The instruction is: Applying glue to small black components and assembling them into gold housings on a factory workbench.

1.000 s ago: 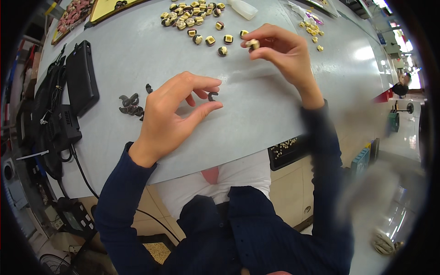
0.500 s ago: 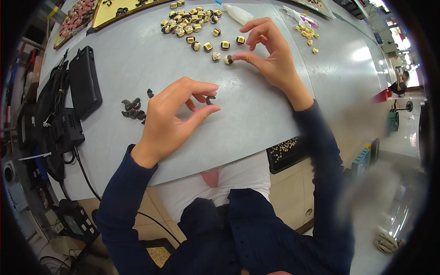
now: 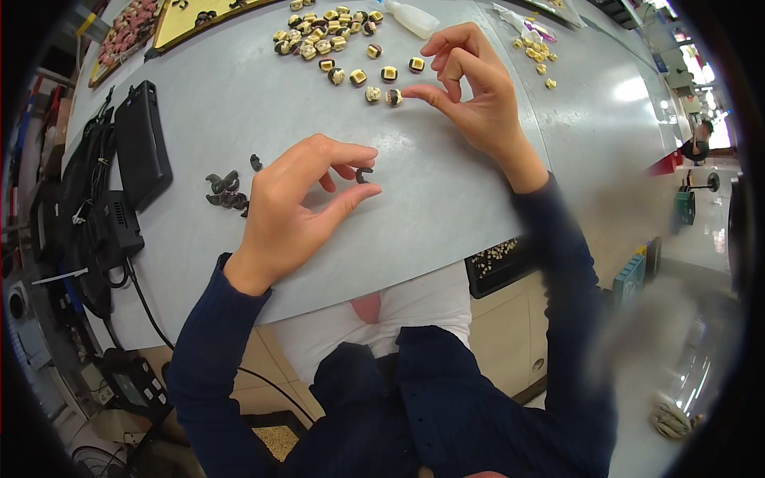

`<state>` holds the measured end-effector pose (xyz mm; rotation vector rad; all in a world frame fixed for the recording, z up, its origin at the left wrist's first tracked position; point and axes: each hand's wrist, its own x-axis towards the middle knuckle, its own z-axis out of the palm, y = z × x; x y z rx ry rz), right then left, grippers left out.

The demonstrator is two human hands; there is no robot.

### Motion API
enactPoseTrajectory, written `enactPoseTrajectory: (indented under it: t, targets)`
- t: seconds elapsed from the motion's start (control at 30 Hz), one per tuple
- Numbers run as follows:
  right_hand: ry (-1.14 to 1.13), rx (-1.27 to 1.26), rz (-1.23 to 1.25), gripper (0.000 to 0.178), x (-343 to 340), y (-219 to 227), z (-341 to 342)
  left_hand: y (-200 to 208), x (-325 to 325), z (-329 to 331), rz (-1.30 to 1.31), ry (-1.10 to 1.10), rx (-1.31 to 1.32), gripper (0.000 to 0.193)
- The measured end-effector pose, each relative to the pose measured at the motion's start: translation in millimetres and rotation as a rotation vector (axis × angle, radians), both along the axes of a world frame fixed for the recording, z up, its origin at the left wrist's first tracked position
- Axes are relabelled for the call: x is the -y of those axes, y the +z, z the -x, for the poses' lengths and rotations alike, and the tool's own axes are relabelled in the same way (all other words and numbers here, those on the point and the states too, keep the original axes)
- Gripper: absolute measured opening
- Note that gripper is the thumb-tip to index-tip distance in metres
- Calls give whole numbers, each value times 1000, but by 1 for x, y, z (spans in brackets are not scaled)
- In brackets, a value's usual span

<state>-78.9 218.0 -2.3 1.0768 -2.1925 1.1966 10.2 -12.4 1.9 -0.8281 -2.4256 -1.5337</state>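
Observation:
My left hand [image 3: 291, 203] is closed in a pinch. A small black curved piece [image 3: 363, 175] sits between its thumb and fingers, a little above the table. Farther off to the right, my right hand [image 3: 478, 95] has its thumb stretched out and its fingers bent well apart from it. That thumb's tip touches a small cream-and-black figure piece [image 3: 394, 97] standing on the table. A similar cream piece [image 3: 373, 94] is just left of it. Left of my left hand lies a small pile of black curved pieces [image 3: 226, 190], with a single black piece [image 3: 256, 162] above it.
Many cream-and-black pieces [image 3: 331, 33] cluster at the back by a white squeeze bottle [image 3: 413, 21]. Small yellowish pieces [image 3: 536, 52] lie back right. A black box [image 3: 143, 145] and cables line the left. A black tray [image 3: 498, 267] sits under the table's front edge.
The hands and pieces keep nearly the same places. My right hand's fingers have bent slightly, its thumb still at the figure piece. The view has shifted a little.

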Motion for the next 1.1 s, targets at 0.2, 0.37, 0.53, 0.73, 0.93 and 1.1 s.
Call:
enactPoseTrajectory:
  t: [0.2, 0.37, 0.53, 0.73, 0.93, 1.1]
  targets:
    - [-32, 25, 3, 42, -2, -1, 2, 4, -2, -1, -4, 13, -4, 27]
    - [-28, 58, 119, 40, -3, 1, -2, 6, -8, -3, -5, 12, -12, 28]
    - [-31, 92, 159, 42, -1, 3, -3, 7, -6, -4, -1, 36, 9, 30]
    - [-78, 148, 199, 40, -3, 8, -7, 4, -9, -3, -12, 30, 16, 29]
    - [-57, 132, 182, 39, -1, 6, -4, 8, -6, -5, -2, 47, -3, 29]
    - [-82, 7, 163, 41, -2, 2, -1, 4, -5, -3, 9, 30, 7, 29]
